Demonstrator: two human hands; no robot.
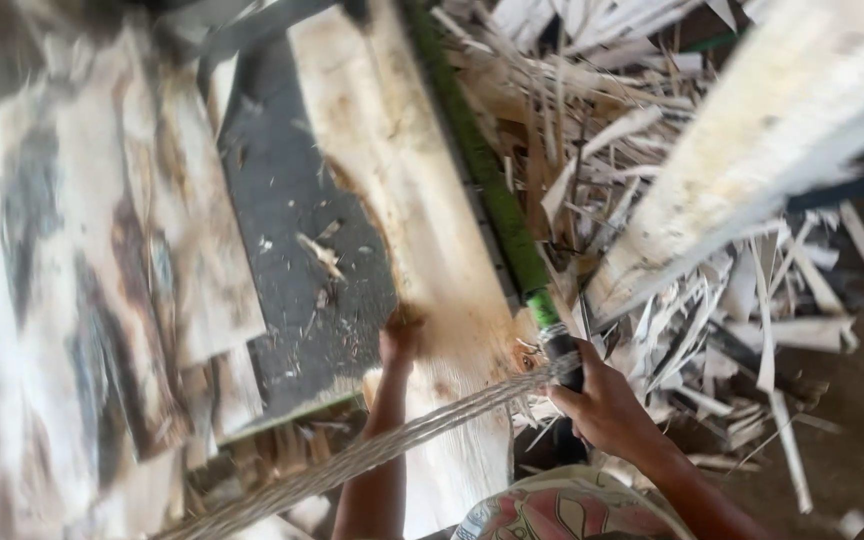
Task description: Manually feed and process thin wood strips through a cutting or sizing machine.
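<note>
From the head camera, looking steeply down, the left hand (399,338) reaches forward and lies on the near end of a pale veneer sheet (402,170) that runs away from the person; its fingers are curled down onto the wood at a ragged brown edge, though blur keeps me from telling whether they pinch the sheet or only press it. The right hand (607,405) is closed in a fist around the dark grip of a green bar (487,185), which lies along the right edge of the sheet and stretches up toward the top of the view. A twisted rope (372,455) crosses low in the picture, running from the lower left up to the right hand's grip (whether it is tied to the bar or merely passes by it I cannot tell). Left of the sheet is a dark belt (287,215) littered with chips, and beyond that more blotched veneer (102,250), heavily smeared by motion. To the right lies a heap of offcuts (712,270), with a broad pale board (752,140) slanting over them. My reading is that the sheet is being steadied against the bar for trimming or tearing along that edge; the next move would seem to call for a firm hold with the left hand, keeping the sheet flat while the right works the bar.
</note>
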